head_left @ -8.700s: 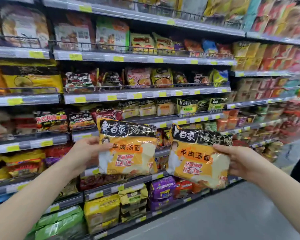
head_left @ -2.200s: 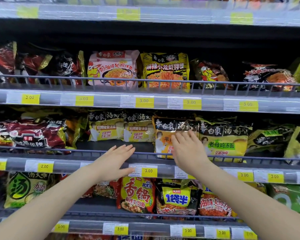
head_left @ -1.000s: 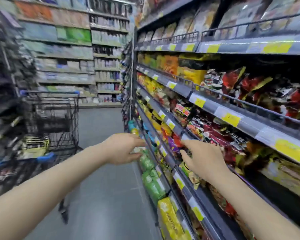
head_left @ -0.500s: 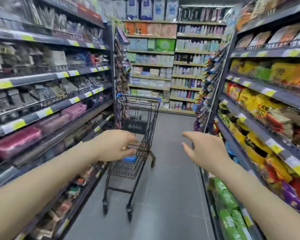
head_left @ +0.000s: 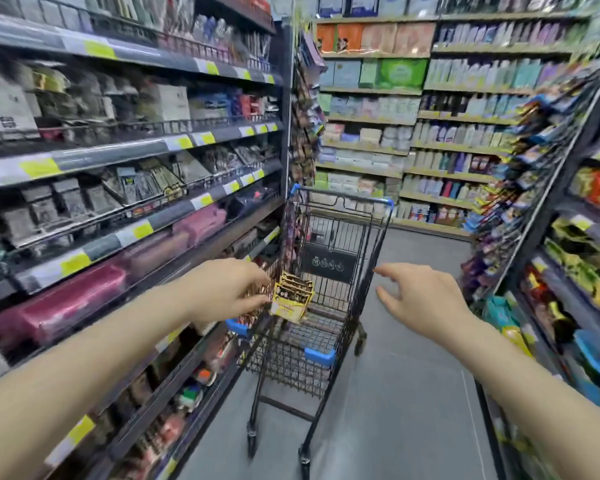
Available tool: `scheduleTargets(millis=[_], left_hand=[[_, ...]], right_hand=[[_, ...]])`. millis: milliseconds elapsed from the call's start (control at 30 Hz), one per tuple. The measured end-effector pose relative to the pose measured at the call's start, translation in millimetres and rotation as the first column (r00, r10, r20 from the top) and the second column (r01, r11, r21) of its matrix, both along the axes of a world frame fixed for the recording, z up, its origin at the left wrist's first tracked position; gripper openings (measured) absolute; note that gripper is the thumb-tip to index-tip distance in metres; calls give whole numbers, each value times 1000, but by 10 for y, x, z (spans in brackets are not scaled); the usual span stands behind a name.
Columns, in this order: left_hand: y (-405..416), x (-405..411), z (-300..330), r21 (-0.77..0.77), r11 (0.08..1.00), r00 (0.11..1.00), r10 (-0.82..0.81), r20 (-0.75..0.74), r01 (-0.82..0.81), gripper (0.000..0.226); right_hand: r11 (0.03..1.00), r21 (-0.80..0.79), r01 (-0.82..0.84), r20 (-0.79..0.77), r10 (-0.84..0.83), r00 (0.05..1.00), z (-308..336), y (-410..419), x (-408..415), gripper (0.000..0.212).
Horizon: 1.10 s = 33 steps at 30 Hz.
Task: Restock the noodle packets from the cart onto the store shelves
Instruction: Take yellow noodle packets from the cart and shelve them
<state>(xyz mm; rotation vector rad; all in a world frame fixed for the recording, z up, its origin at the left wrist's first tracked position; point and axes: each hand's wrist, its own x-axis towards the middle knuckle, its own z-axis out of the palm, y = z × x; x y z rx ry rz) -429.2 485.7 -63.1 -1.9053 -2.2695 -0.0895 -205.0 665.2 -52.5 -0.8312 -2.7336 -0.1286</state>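
Note:
A black wire shopping cart [head_left: 352, 258] with blue corner bumpers stands in the aisle ahead of me. Inside it, a stack of yellow-and-black noodle packets [head_left: 292, 297] stands upright against the left wall. My left hand [head_left: 227, 289] is just left of the packets, fingers loosely curled, holding nothing. My right hand [head_left: 420, 299] hovers at the cart's right side, fingers spread and empty. The noodle shelves [head_left: 582, 230] run along the right side of the aisle.
Dark shelving [head_left: 125, 188] with boxed goods and pink packs lines the left, close to the cart. A hanging snack strip [head_left: 303, 109] hangs at its end. Grey floor [head_left: 406, 410] lies open right of the cart. More shelves [head_left: 430, 109] close off the aisle's far end.
I have turned from the noodle shelf, where I left both packets, to face the cart. In the last half second both empty hands have drawn nearer to the cart, the left up to the packets.

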Motion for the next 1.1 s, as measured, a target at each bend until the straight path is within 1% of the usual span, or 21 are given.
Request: scheduleTargets(millis=[233,333,433,467,533,567,633,700,900,1000,1100], left_hand=[[771,-1019,39,-71,997,998,40,40,-37,38],[1027,-1407,42,-49,998,997,50,62,-47,39],[1245,-1825,1,-60,997,995,56,78,-51,40],[1325,-1978,-16,-73,996,995,61,80,-56,41],[1508,-2297,-62,-88,995,995,56,83,-49,52],[1610,-2452,-91,-97,994,995,50,88,-41,52],[1834,-2743,-158,-116,993,995,21,96,-10,40],[2073,-2991,-234,-123,992,993,-22,115,36,37],[2774,-3505,-550,-212,964,979,-130,156,161,40],[3083,-3671,-769,-218,955,968,-161,193,202,40],[3371,-3823,-1019,-237,948,961,-159,228,213,42]], right_hand=[[1000,-28,-9,7,9,1000,55,828,-1036,34],[999,-32,-37,15,37,999,45,1112,-1556,34],[997,-57,-51,24,53,998,-27,1322,-2062,34],[996,-65,-53,27,55,998,-58,1390,-2224,35],[996,-78,-48,30,50,998,-115,1530,-2521,36],[996,-85,-42,26,44,999,-147,1603,-2650,37],[994,-106,-19,9,20,1000,-226,1758,-2881,38],[991,-129,23,12,-22,1000,-310,1923,-3077,39],[956,-238,175,34,-172,985,-685,2423,-3499,39],[935,-275,223,78,-209,975,-922,2678,-3657,40],[910,-323,259,116,-233,965,-1160,2933,-3809,41]])
